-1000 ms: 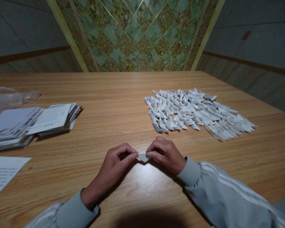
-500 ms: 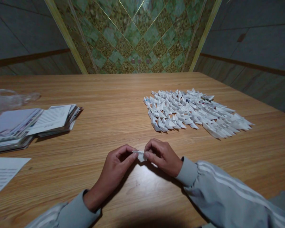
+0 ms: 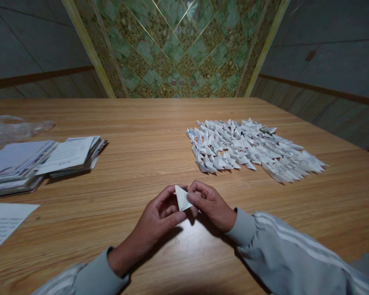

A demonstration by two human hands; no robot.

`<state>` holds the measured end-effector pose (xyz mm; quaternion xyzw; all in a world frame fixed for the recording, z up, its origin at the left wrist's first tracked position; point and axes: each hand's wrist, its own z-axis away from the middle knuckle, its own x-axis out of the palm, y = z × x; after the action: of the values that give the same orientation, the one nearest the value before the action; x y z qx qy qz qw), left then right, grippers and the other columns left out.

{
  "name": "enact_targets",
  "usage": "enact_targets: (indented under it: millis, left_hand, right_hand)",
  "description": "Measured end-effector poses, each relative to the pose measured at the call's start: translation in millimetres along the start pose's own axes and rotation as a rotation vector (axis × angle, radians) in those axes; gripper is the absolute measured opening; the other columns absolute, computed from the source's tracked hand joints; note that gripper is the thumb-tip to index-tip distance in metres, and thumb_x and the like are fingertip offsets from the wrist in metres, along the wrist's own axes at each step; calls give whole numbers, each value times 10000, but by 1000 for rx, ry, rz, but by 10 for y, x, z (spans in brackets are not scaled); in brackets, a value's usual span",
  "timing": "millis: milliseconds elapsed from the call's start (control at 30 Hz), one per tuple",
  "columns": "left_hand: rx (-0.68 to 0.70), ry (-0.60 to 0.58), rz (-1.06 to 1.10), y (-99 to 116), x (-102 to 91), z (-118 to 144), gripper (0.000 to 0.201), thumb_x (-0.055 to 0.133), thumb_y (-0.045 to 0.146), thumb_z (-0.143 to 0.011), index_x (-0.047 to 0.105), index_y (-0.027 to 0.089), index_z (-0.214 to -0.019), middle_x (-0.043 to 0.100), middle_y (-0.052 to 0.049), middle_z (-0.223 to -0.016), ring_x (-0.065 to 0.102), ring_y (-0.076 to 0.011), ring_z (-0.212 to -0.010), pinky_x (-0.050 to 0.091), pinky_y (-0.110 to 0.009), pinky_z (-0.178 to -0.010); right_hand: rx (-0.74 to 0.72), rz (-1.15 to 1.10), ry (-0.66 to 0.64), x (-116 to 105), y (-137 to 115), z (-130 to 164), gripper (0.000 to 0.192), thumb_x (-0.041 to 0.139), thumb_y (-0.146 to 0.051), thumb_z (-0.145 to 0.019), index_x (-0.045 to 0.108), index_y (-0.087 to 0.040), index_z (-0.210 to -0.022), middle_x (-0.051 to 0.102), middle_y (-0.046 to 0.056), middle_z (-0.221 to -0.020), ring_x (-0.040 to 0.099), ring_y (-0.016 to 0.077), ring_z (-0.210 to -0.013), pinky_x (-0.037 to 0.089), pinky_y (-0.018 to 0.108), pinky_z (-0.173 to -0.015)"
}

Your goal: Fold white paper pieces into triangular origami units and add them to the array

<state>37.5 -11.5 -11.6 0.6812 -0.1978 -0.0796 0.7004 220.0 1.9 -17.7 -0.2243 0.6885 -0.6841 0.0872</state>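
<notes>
A wall of green and gold-brown diamond tiles (image 3: pixel 178 45) stands beyond the far edge of a large, light-brown wood-grain table (image 3: pixel 135 123). The table's right edge slants from its far right corner toward the right of the view; its left and near edges lie out of view. Two pale grey sleeves with white stripes (image 3: pixel 283 241) reach in over the near part of the tabletop.

A broad cluster of small white folded-paper boats (image 3: pixel 240 143) spreads between the hands and the far right corner, packed in rough rows. Toward the left side lie two adjoining stacks of white and pale lilac paper (image 3: pixel 21 159), with a crumpled clear plastic bag (image 3: pixel 15 129) farther off toward the far edge. Nearer, a single white printed sheet (image 3: pixel 9 223) lies flat, cut off by the view.

The left hand (image 3: pixel 160 213) is half open, fingers curled and thumb stretched out below the paper; whether its fingertips grip is hard to tell. The right hand (image 3: pixel 212 205) is pinched, thumb on the paper's front face.

Smallest is a white, triangular piece of folded paper (image 3: pixel 182 200), held up between the two hands, its right side under the right thumb.
</notes>
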Motion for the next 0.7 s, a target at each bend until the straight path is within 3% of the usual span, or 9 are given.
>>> enact_targets:
  millis: [100, 300, 567, 700]
  left_hand:
    - [10, -2, -36, 35, 33, -8, 298, 767, 335, -789, 701, 206, -1049, 707, -65, -988, 689, -211, -860, 570, -327, -761]
    - [51, 160, -148, 38, 19, -20, 312, 787, 228, -719, 707, 196, -1019, 723, -48, -967, 682, -210, -883, 555, -312, -787]
    - [107, 167, -362, -19, 5, 13, 426, 774, 249, -743, 634, 209, -1143, 728, -73, -1066, 689, -232, -921, 543, -344, -807]
    - [147, 161, -451, -41, -16, 23, 396, 806, 275, -728, 615, 214, -1069, 722, -48, -972, 683, -219, -870, 545, -324, -766]
  right_hand:
    - [19, -29, -41, 11, 38, -10, 441, 614, -629, -871, 470, -217, -806, 546, -59, -586, 494, 110, -526, 415, 234, -533]
    - [-202, 499, 147, -17, -9, 27, 214, 553, -397, -959, 609, -191, -941, 638, 41, -904, 579, 175, -844, 467, 299, -750]
    - [-166, 453, 106, 32, -63, 58, 221, 665, -329, -855, 590, -185, -1005, 606, -2, -822, 525, 134, -697, 425, 246, -618]
    - [-173, 509, 87, 38, -77, 58, 165, 629, -292, -880, 621, -182, -1002, 627, 4, -816, 532, 134, -689, 431, 247, -617]
